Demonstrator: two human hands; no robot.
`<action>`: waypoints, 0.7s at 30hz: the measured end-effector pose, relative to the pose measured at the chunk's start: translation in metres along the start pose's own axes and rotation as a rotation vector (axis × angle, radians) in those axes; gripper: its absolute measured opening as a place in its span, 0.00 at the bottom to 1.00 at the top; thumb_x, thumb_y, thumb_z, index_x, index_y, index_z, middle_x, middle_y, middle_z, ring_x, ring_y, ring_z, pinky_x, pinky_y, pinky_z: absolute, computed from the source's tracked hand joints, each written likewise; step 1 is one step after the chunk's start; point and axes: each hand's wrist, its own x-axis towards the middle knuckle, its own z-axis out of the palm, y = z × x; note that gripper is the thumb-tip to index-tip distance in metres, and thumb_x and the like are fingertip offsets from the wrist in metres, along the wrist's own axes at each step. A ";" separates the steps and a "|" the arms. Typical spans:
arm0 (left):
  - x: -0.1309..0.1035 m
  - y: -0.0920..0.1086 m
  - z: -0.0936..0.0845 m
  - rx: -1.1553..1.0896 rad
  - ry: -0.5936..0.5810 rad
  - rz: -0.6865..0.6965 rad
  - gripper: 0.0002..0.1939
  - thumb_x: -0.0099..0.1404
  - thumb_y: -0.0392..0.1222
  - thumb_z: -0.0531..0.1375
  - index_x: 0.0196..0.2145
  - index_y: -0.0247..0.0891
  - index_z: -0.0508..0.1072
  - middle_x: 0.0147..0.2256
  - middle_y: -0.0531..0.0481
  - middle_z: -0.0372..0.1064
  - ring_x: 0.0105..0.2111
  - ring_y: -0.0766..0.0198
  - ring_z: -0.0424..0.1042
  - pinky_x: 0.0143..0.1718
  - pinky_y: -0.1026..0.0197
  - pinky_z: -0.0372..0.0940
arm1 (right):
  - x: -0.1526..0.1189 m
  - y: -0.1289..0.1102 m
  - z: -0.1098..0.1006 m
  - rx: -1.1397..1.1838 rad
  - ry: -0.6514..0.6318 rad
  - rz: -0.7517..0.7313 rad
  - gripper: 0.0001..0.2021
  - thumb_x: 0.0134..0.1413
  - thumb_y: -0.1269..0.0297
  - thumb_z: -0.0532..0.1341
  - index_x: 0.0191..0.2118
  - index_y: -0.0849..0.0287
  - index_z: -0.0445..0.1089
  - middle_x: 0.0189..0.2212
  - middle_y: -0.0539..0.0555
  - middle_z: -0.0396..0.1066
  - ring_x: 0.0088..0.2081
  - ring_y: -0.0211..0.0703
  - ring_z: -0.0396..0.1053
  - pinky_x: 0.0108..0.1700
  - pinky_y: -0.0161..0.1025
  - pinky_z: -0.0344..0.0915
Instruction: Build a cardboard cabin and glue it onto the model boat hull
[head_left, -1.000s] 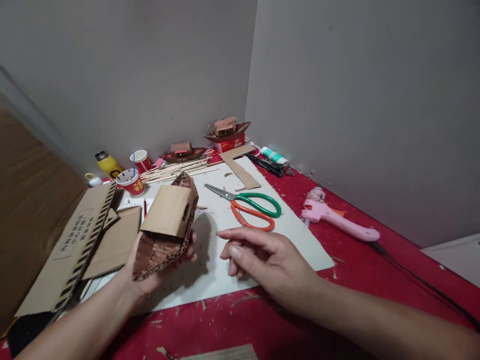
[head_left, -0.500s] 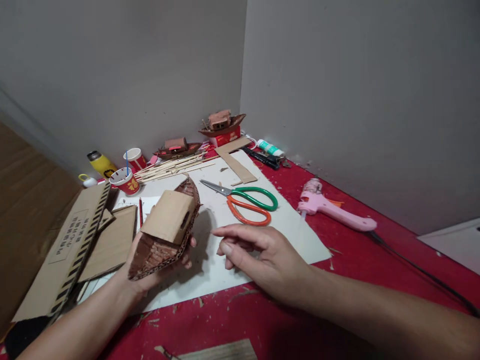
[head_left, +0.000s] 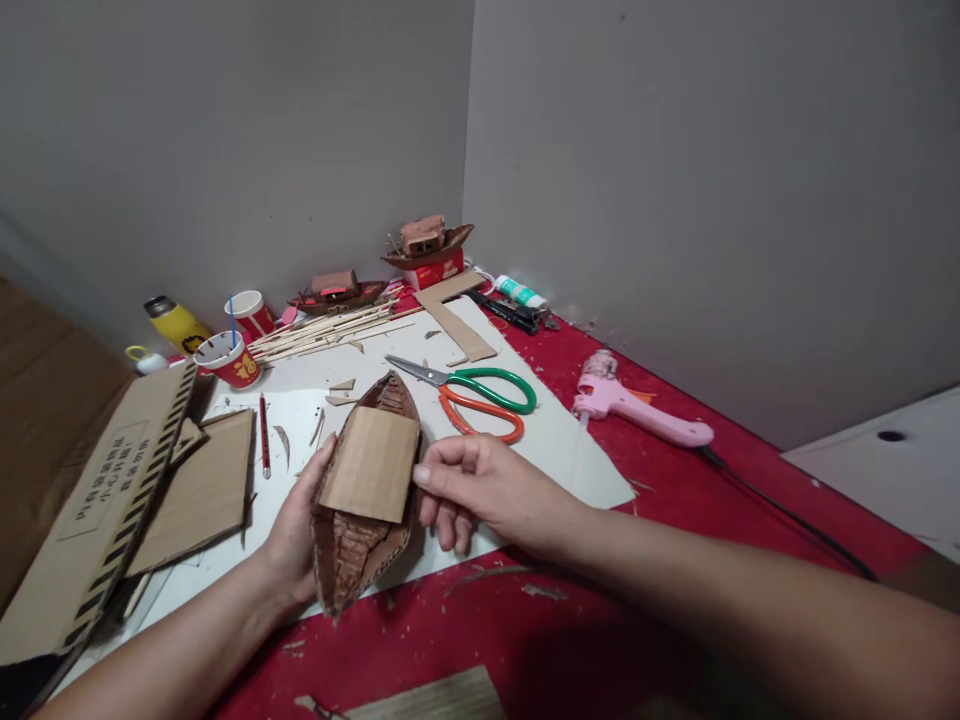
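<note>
A brown cardboard model boat (head_left: 360, 545) rests in my left hand (head_left: 289, 530), which is wrapped round its left side and underside. A curved tan cardboard canopy (head_left: 373, 465) covers the boat's middle. My right hand (head_left: 465, 490) is at the boat's right side, its thumb and curled fingers closed at the canopy's edge; the tips are partly hidden. Just beyond the boat lie scissors (head_left: 480, 378) with one green and one orange handle loop, on a white sheet (head_left: 555, 470).
On the right lies a pink glue gun (head_left: 645, 412) with a black cord. Two model boats, paper cups (head_left: 238, 368), a yellow bottle (head_left: 176, 322) and thin sticks (head_left: 322, 328) stand or lie at the back. Cardboard (head_left: 202, 490) and a red pencil (head_left: 264, 435) are at the left.
The boat has turned more upright in view, its canopy now facing me. My right hand has moved left from apart to touching the boat's side. The view has shifted slightly right.
</note>
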 end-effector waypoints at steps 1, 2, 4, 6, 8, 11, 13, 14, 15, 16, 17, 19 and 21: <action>-0.001 -0.001 0.002 0.006 0.009 0.019 0.30 0.62 0.61 0.57 0.48 0.30 0.74 0.32 0.41 0.78 0.34 0.51 0.77 0.38 0.53 0.70 | 0.001 0.001 0.000 0.000 -0.003 0.015 0.19 0.46 0.48 0.65 0.24 0.60 0.63 0.19 0.47 0.71 0.17 0.31 0.67 0.17 0.27 0.63; -0.001 -0.002 0.003 0.015 0.013 0.035 0.31 0.62 0.61 0.57 0.50 0.31 0.73 0.31 0.41 0.78 0.34 0.51 0.77 0.38 0.54 0.70 | 0.002 0.001 0.000 -0.001 -0.005 0.033 0.18 0.47 0.50 0.65 0.24 0.59 0.63 0.19 0.47 0.71 0.17 0.31 0.68 0.17 0.28 0.63; -0.002 -0.005 0.006 0.038 0.012 0.065 0.31 0.63 0.60 0.56 0.53 0.32 0.71 0.31 0.43 0.78 0.32 0.52 0.77 0.35 0.55 0.70 | 0.004 0.002 0.000 -0.009 -0.004 0.067 0.14 0.49 0.55 0.63 0.25 0.59 0.63 0.19 0.48 0.72 0.16 0.32 0.68 0.17 0.28 0.64; -0.001 -0.007 0.007 0.055 0.011 0.081 0.31 0.65 0.61 0.54 0.53 0.32 0.70 0.29 0.43 0.78 0.29 0.54 0.77 0.32 0.56 0.69 | 0.005 0.003 -0.001 -0.022 0.004 0.083 0.11 0.49 0.59 0.61 0.25 0.60 0.63 0.19 0.48 0.71 0.16 0.32 0.67 0.17 0.28 0.64; 0.000 -0.009 0.008 0.062 0.001 0.086 0.32 0.65 0.62 0.53 0.52 0.31 0.71 0.28 0.43 0.78 0.28 0.54 0.76 0.32 0.56 0.68 | 0.007 0.004 -0.001 -0.042 0.007 0.084 0.10 0.49 0.60 0.60 0.24 0.60 0.63 0.18 0.48 0.71 0.15 0.32 0.67 0.17 0.28 0.64; 0.002 -0.012 0.009 0.042 -0.064 0.122 0.32 0.63 0.63 0.55 0.50 0.30 0.73 0.32 0.41 0.78 0.35 0.51 0.77 0.38 0.54 0.68 | 0.008 0.007 -0.003 -0.068 0.001 0.070 0.11 0.48 0.58 0.61 0.26 0.60 0.63 0.19 0.47 0.71 0.16 0.32 0.67 0.17 0.28 0.64; 0.003 -0.013 0.009 0.025 -0.107 0.151 0.31 0.63 0.62 0.56 0.49 0.30 0.73 0.35 0.40 0.79 0.40 0.49 0.76 0.42 0.52 0.68 | 0.008 0.007 -0.003 -0.084 0.003 0.064 0.13 0.49 0.55 0.62 0.27 0.60 0.64 0.19 0.47 0.71 0.16 0.32 0.68 0.17 0.29 0.64; 0.003 -0.014 0.009 0.023 -0.118 0.160 0.31 0.62 0.62 0.57 0.48 0.30 0.74 0.36 0.40 0.79 0.41 0.48 0.76 0.44 0.52 0.67 | 0.008 0.007 -0.004 -0.097 0.005 0.064 0.13 0.49 0.54 0.62 0.27 0.60 0.64 0.18 0.46 0.70 0.16 0.32 0.67 0.17 0.28 0.64; 0.004 -0.015 0.008 0.023 -0.124 0.166 0.30 0.63 0.61 0.57 0.47 0.29 0.74 0.36 0.39 0.79 0.42 0.48 0.76 0.45 0.51 0.67 | 0.009 0.007 -0.005 -0.116 0.007 0.064 0.14 0.50 0.53 0.62 0.27 0.59 0.63 0.17 0.46 0.69 0.15 0.32 0.67 0.18 0.28 0.63; 0.005 -0.016 0.006 0.024 -0.128 0.172 0.29 0.63 0.60 0.57 0.46 0.29 0.74 0.36 0.40 0.79 0.42 0.48 0.76 0.47 0.51 0.66 | 0.009 0.006 -0.006 -0.138 0.007 0.064 0.15 0.50 0.52 0.62 0.27 0.59 0.63 0.16 0.45 0.68 0.15 0.32 0.66 0.18 0.28 0.63; 0.005 -0.017 0.005 0.019 -0.127 0.190 0.27 0.64 0.59 0.57 0.46 0.30 0.75 0.36 0.40 0.79 0.43 0.49 0.75 0.47 0.51 0.66 | 0.010 0.005 -0.007 -0.161 0.006 0.064 0.16 0.50 0.51 0.62 0.26 0.59 0.63 0.15 0.45 0.68 0.15 0.32 0.66 0.18 0.28 0.63; 0.007 -0.018 0.001 -0.002 -0.125 0.236 0.22 0.67 0.54 0.57 0.47 0.33 0.74 0.37 0.43 0.79 0.44 0.51 0.75 0.50 0.52 0.65 | 0.012 0.003 -0.011 -0.191 0.005 0.061 0.17 0.50 0.50 0.63 0.26 0.59 0.63 0.14 0.45 0.68 0.15 0.32 0.66 0.18 0.27 0.63; 0.008 -0.018 -0.002 -0.032 -0.147 0.249 0.20 0.68 0.51 0.56 0.49 0.35 0.73 0.40 0.44 0.78 0.46 0.52 0.74 0.52 0.52 0.64 | 0.014 0.000 -0.015 -0.196 0.018 0.053 0.18 0.51 0.49 0.63 0.25 0.59 0.63 0.15 0.47 0.68 0.15 0.32 0.66 0.18 0.28 0.63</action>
